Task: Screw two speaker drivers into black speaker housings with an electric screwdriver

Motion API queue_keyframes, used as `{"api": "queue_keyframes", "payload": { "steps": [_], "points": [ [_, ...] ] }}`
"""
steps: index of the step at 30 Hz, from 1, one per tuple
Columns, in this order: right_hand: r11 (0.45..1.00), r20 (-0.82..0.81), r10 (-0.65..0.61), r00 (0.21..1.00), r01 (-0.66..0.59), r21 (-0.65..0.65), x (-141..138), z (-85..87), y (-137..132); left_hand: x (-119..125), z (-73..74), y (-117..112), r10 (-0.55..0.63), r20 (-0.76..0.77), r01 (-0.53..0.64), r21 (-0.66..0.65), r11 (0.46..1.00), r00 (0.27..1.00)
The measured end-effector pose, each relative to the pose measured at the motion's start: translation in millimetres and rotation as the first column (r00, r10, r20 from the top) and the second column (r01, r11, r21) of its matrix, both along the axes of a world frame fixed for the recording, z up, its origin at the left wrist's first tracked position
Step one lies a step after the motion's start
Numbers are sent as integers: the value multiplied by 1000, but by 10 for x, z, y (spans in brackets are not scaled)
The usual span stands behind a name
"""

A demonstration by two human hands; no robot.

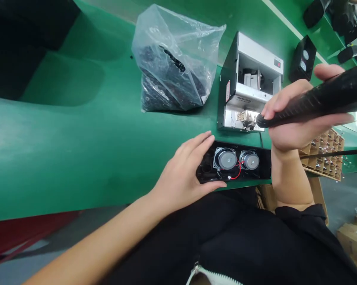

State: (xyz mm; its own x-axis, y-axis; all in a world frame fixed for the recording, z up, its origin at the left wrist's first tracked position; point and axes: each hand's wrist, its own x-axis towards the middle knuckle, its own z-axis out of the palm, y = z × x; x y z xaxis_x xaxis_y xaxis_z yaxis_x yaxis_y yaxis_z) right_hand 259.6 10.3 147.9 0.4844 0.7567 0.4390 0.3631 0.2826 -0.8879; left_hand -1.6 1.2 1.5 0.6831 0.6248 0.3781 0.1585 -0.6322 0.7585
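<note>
A black speaker housing (264,166) lies at the near edge of the green table, with two round grey speaker drivers (226,159) and red wires inside. My left hand (186,176) grips its left end, thumb on the near side and fingers over the far side. My right hand (297,118) is wrapped round a black electric screwdriver (323,99). The screwdriver's tip touches the front opening of a grey screw feeder box (249,85) behind the housing.
A clear plastic bag (172,63) of black parts sits left of the feeder on the green table (77,138). More black speaker units (303,57) stand at the far right. A cardboard divider tray (323,152) and cartons are right of me.
</note>
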Motion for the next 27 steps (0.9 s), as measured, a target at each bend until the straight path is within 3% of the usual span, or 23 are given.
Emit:
{"api": "queue_keyframes", "payload": {
  "steps": [3,6,9,12,15,18,23,27],
  "points": [
    [983,83,-106,991,91,161,-51,-133,97,77,-53,-52,28,59,-28,-5,1000,998],
    [986,148,-105,983,83,146,-24,-171,155,57,-94,-66,3,50,-3,3,1000,999],
    [977,130,-66,989,37,212,-13,-134,132,13,-109,-73,-27,73,23,55,998,997],
    [950,85,2,996,-28,312,-65,21,-46,12,-113,-96,-33,98,26,74,997,995],
    [966,-3,195,981,-191,174,-142,284,-331,54,-122,-123,-13,111,2,102,995,994],
    [958,-7,283,959,-283,54,-249,461,-528,101,-142,-140,-11,153,-12,149,989,988],
    [948,-18,314,949,-312,62,-470,366,-548,96,-150,-139,-13,179,-10,126,992,984],
    [954,-89,296,951,-291,72,-548,353,-572,33,-12,-92,53,143,-64,77,995,988]
  ]
}}
